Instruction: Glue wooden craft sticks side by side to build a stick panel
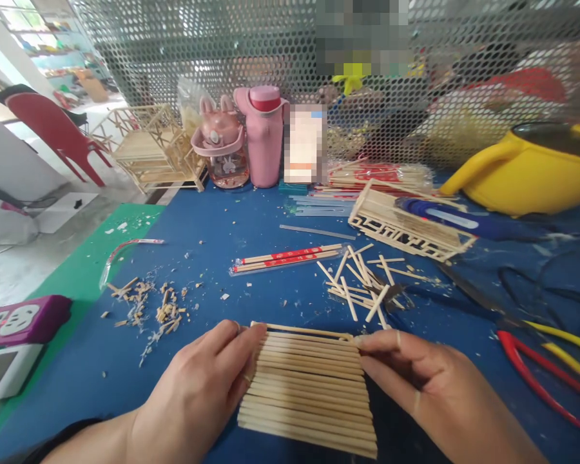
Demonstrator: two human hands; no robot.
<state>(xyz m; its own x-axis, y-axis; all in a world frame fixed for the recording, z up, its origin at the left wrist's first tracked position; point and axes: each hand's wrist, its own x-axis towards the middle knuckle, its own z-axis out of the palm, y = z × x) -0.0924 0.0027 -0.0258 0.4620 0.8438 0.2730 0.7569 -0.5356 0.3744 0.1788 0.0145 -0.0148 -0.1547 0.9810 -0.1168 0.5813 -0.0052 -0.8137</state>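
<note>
A flat panel of wooden sticks (312, 393), laid side by side, is between my two hands at the front of the blue table. My left hand (198, 380) grips its far left corner, with thumb and fingers closed at the edge. At the far right corner, my right hand (425, 380) pinches the panel between thumb and fingertips. Along the far edge one stick (304, 331) lies slightly apart from the others. Beyond the panel are a pile of short cut sticks (362, 283) and two wrapped pairs of chopsticks (287, 259).
Red-and-yellow-handled pliers (522, 341) and a blue glue gun (454, 216) lie right. A small stick-built frame (410, 225) stands behind. Wood scraps (149, 306) lie left, near a purple power strip (26, 320). Pink bottles (265, 138) and a yellow pot (526, 171) stand at the back.
</note>
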